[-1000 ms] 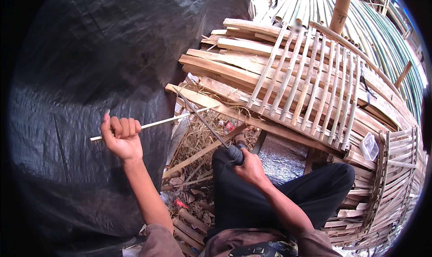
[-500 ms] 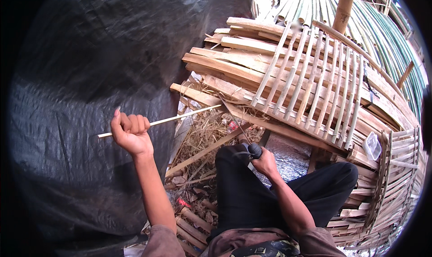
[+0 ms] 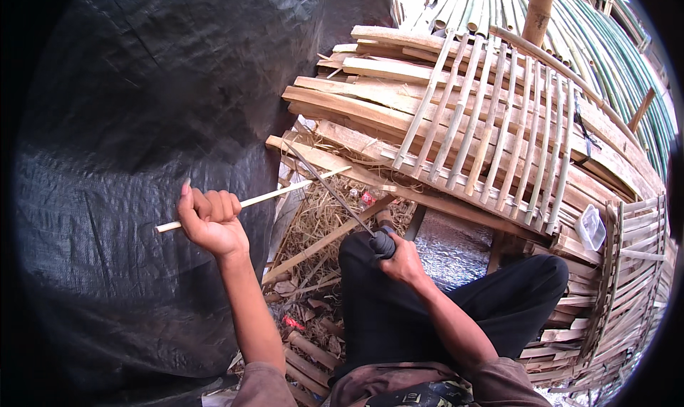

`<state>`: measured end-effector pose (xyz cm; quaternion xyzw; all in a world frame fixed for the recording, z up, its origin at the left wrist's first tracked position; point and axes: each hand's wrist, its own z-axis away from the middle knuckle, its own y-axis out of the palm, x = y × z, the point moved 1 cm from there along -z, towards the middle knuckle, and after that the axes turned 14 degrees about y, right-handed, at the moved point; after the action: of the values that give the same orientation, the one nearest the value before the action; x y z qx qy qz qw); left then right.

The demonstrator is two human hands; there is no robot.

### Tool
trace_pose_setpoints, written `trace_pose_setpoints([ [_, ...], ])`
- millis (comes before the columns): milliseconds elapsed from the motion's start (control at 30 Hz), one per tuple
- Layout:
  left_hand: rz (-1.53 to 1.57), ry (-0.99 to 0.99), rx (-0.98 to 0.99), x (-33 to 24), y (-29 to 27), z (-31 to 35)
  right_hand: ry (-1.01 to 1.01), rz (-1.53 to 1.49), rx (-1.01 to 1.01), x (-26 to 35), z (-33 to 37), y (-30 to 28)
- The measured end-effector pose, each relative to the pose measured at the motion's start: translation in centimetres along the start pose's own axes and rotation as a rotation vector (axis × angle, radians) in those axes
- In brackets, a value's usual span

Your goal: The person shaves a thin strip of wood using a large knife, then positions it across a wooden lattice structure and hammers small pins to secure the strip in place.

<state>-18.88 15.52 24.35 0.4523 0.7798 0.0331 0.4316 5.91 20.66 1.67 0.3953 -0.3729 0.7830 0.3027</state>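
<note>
My left hand [image 3: 214,220] is closed around a thin pale bamboo stick [image 3: 274,193], thumb pointing up, in front of the black sheet. The stick slants up to the right, its far end by the edge of a wooden plank. My right hand [image 3: 403,261] grips the dark wrapped handle of a long knife [image 3: 333,193] above my knee. The narrow blade runs up and left and crosses the stick near its far end; whether the edge touches the stick I cannot tell. The knife's tip lies over the end of the plank [image 3: 313,152].
A black plastic sheet [image 3: 142,86] hangs on the left. Stacked planks [image 3: 342,100] carry a rack of bamboo slats [image 3: 491,122] on the right. Dry shavings [image 3: 320,225] cover the ground below. A clear plastic container [image 3: 590,227] stands right of the rack, near a slatted bamboo panel [image 3: 638,264].
The knife has swung left, its tip moving from the stick's far end to beyond it, over the plank's end. My right hand has shifted slightly left; my left hand has dropped a little.
</note>
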Motion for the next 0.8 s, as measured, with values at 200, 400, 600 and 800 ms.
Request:
trace_pose_setpoints([
  [200,-0.007,-0.008,-0.038,-0.5,0.6,0.2,0.023,0.040,-0.036,0.2,0.6,-0.3],
  [400,-0.028,-0.002,0.023,-0.5,1.9,0.6,-0.117,0.107,-0.003,2.9,3.0,-0.1],
  [600,-0.021,-0.007,0.061,0.1,2.2,1.1,0.051,0.010,-0.120,-1.9,-0.4,0.1],
  [800,-0.092,-0.035,0.063,0.2,3.9,0.2,-0.075,0.023,-0.077,0.0,1.3,-0.1],
])
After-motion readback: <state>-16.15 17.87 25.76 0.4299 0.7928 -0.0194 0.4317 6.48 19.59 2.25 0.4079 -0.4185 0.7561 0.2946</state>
